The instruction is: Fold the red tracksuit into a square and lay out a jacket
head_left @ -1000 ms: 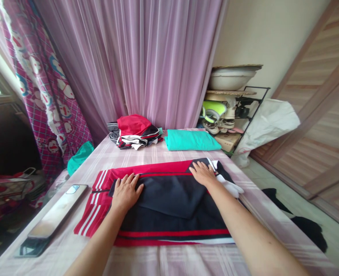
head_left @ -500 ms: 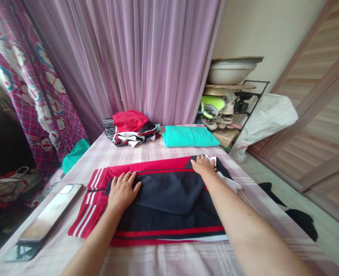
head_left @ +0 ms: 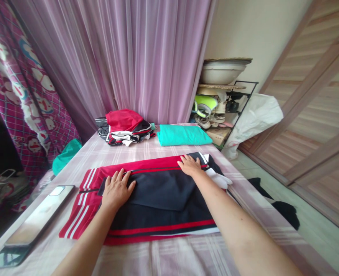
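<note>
A folded red and dark navy tracksuit jacket (head_left: 160,191), with white stripes at its left end, lies flat across the table in front of me. My left hand (head_left: 117,188) rests palm down on its left part, fingers spread over the dark cloth. Near the far right corner, my right hand (head_left: 189,165) lies on the red and navy edge with its fingers stretched out. White cloth (head_left: 219,178) pokes out beside my right wrist. Part of the jacket is hidden under my forearms.
A phone (head_left: 35,222) lies at the table's left. Toward the back sit a heap of red, black and white clothes (head_left: 125,126) and a folded turquoise cloth (head_left: 183,135). Beyond the right edge stand a shoe rack (head_left: 238,111) and a white bag (head_left: 255,119).
My right hand has slid left along the jacket's far edge, baring more of the navy corner. My left hand stays in place on the cloth. The whole view has shifted slightly.
</note>
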`<act>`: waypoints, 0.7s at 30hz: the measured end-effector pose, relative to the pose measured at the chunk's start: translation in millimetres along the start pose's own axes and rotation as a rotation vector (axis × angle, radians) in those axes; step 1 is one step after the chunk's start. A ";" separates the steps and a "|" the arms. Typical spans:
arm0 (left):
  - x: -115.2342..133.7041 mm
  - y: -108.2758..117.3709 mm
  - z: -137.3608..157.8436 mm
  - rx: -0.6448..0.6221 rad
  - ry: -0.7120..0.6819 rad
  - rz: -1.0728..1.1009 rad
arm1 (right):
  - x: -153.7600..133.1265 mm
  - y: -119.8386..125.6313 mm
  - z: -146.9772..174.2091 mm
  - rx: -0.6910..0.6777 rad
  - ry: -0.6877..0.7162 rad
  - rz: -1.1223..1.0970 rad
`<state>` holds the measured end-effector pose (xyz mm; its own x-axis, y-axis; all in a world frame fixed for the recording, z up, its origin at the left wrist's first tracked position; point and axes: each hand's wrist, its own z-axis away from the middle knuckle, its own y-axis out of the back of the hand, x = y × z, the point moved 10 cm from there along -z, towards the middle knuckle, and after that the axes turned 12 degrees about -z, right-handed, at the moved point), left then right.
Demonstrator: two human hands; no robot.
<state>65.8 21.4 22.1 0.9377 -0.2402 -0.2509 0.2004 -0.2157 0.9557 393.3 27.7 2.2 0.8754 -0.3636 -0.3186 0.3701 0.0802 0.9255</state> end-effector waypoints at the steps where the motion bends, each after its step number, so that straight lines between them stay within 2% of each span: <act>1: 0.1 0.3 -0.3 0.004 -0.002 0.004 | 3.2 7.2 0.5 0.018 -0.030 0.000; 2: 0.1 0.2 -0.6 0.005 -0.002 0.008 | 1.2 13.0 3.1 0.049 -0.031 -0.009; 4: -0.2 -0.7 -1.5 0.006 0.000 0.013 | -15.3 17.4 14.8 0.137 0.058 -0.044; 6: -0.8 -2.3 -2.4 0.006 0.001 0.012 | -37.3 7.3 32.3 0.180 0.195 -0.074; 8: -1.3 -3.6 -3.1 0.008 -0.003 0.008 | -50.7 -12.9 47.7 0.140 0.269 -0.085; 10: -1.4 -4.7 -3.4 0.004 -0.008 0.006 | -53.9 -29.3 57.2 0.074 0.265 -0.088; 12: -1.6 -4.9 -3.2 0.000 -0.006 0.004 | -54.0 -33.5 63.4 0.045 0.250 -0.093; 17: -0.6 -5.7 -3.2 -0.009 -0.006 -0.002 | -59.8 -20.0 81.1 0.150 0.320 -0.094; 21: -8.5 -10.9 -9.7 -0.087 -0.005 0.033 | -58.0 -31.4 88.3 0.122 0.333 -0.079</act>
<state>58.5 35.1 15.3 0.9428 -0.2505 -0.2198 0.1937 -0.1251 0.9731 303.5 -35.7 9.7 0.9065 -0.0406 -0.4203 0.4180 -0.0550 0.9068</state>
